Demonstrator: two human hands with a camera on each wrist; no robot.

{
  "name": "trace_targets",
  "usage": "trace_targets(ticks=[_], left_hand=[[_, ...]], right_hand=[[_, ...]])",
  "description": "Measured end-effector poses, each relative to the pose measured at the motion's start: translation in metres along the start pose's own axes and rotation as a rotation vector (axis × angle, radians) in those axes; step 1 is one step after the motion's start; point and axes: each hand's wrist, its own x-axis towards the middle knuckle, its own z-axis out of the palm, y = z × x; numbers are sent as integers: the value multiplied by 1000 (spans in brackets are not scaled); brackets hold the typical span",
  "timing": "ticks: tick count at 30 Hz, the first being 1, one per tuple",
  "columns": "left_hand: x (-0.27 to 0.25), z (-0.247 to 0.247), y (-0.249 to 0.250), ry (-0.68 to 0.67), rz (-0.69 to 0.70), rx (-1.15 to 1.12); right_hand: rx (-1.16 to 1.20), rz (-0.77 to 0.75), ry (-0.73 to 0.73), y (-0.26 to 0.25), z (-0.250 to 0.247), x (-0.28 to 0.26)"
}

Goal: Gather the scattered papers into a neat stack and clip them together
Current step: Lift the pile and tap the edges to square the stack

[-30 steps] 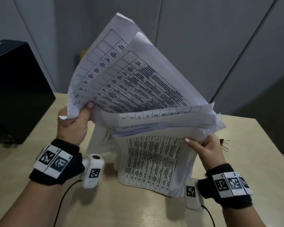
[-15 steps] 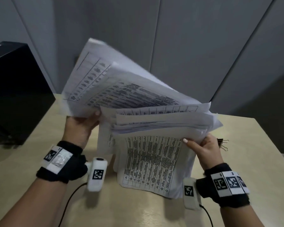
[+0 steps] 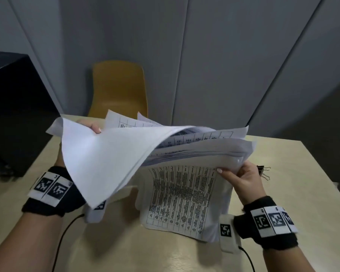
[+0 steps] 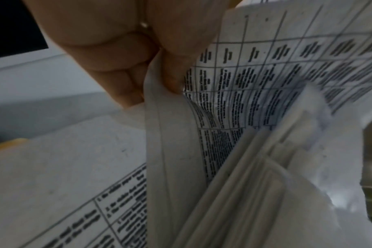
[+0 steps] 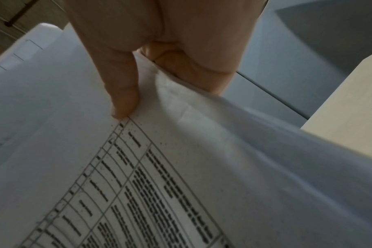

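Note:
A thick stack of printed paper sheets (image 3: 200,150) with tables hangs over the beige table (image 3: 283,193). My right hand (image 3: 241,177) pinches the stack's right edge, thumb on the printed front sheet (image 5: 138,184). My left hand (image 3: 90,125) pinches a few sheets at the left; their blank backs (image 3: 106,163) fold down toward me and hide most of that hand. In the left wrist view the fingers (image 4: 125,75) and thumb clamp the sheets' edge (image 4: 166,134). The lowest printed sheet (image 3: 181,201) droops onto the table.
A black binder clip (image 3: 263,171) lies on the table just behind my right hand. A black box (image 3: 14,114) stands at the left. A yellow chair (image 3: 118,89) sits behind the table against grey wall panels.
My left hand has swung the upper sheets down and forward from upright, so their blank backs now face me. The chair behind has come into view. My right hand has kept its hold.

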Motion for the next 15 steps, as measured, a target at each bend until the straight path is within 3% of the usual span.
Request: trace_targets(ticks=[1, 2, 3, 5, 6, 7, 9, 11, 15], left_hand=[[2, -10, -2, -95, -20, -82], [-6, -2, -6, 2, 147, -6], [-9, 31, -11, 156, 223, -14], [3, 67, -4, 614, 625, -65], [3, 88, -9, 661, 802, -122], [5, 100, -14, 543, 930, -211], [10, 108, -7, 496, 930, -302], [13, 106, -2, 591, 900, -383], [13, 115, 4, 675, 869, -282]], right_hand=[[12, 1, -2, -1, 1, 0], [19, 1, -7, -1, 1, 0], [19, -1, -13, -1, 2, -1], [13, -7, -26, -1, 4, -1], [6, -14, -36, -1, 4, -1], [-4, -21, -43, -2, 6, -1], [-20, -27, -62, -3, 8, -1], [-21, -33, -71, -2, 8, 0], [-21, -30, -77, -2, 6, 0]])
